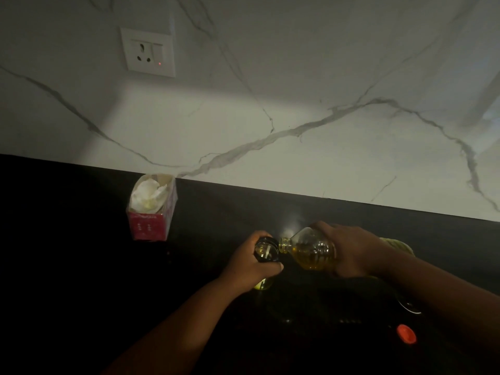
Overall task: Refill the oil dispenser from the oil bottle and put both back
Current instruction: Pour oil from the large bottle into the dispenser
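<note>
A socket [148,52] sits on the marble wall [297,77] at upper left, a small red light glowing on it. Below it, on the dark counter [67,239] against the wall, stands a pink box [151,212] with crumpled white tissue [147,194] poking from its open top.

Right of the box, the left hand [250,263] is wrapped around the dispenser [266,250], gripping it near the top; its dark open mouth faces up, and a bit of yellow oil shows in its base just below the hand. The dispenser stands upright on the counter.

Touching or just over that mouth is the neck of the bottle [311,249], tipped on its side with its opening toward the dispenser. It is clear plastic, part full of yellow oil pooled along its lower side. The right hand [354,250] is clamped over the bottle's rear half. The two hands are close together but not touching, each holding its own vessel.

Further right and nearer the camera, a red cap [406,333] lies alone on the counter, well apart from the bottle.
</note>
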{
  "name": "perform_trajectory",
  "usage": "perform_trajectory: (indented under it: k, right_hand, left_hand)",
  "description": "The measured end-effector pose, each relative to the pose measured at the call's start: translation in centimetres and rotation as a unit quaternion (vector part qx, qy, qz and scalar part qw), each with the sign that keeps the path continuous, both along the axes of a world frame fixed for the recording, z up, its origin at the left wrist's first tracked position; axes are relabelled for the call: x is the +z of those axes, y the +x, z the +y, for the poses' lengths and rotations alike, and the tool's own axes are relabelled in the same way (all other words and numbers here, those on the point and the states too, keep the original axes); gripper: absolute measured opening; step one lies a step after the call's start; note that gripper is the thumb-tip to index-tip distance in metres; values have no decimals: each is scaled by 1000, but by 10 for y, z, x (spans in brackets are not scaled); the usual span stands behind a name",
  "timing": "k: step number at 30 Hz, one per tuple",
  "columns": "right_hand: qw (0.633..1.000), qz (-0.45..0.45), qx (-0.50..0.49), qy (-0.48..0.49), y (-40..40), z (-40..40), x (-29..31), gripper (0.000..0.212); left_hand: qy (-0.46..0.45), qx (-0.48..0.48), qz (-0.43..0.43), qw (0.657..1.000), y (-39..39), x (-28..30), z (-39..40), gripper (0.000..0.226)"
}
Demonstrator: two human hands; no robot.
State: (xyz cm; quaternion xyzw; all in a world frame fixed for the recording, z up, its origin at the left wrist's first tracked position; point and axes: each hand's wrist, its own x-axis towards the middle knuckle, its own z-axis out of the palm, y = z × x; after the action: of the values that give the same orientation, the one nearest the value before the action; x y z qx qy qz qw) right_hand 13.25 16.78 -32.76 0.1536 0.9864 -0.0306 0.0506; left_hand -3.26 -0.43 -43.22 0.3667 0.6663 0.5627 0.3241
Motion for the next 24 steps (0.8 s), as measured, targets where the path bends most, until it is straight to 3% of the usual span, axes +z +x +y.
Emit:
perform_trajectory:
  k: [24]
  right_hand:
    - [1000,-5,-7,-17,-2,-6,7,82]
  left_hand:
    - [-12,-5,-3,1000,-2,0,2,59]
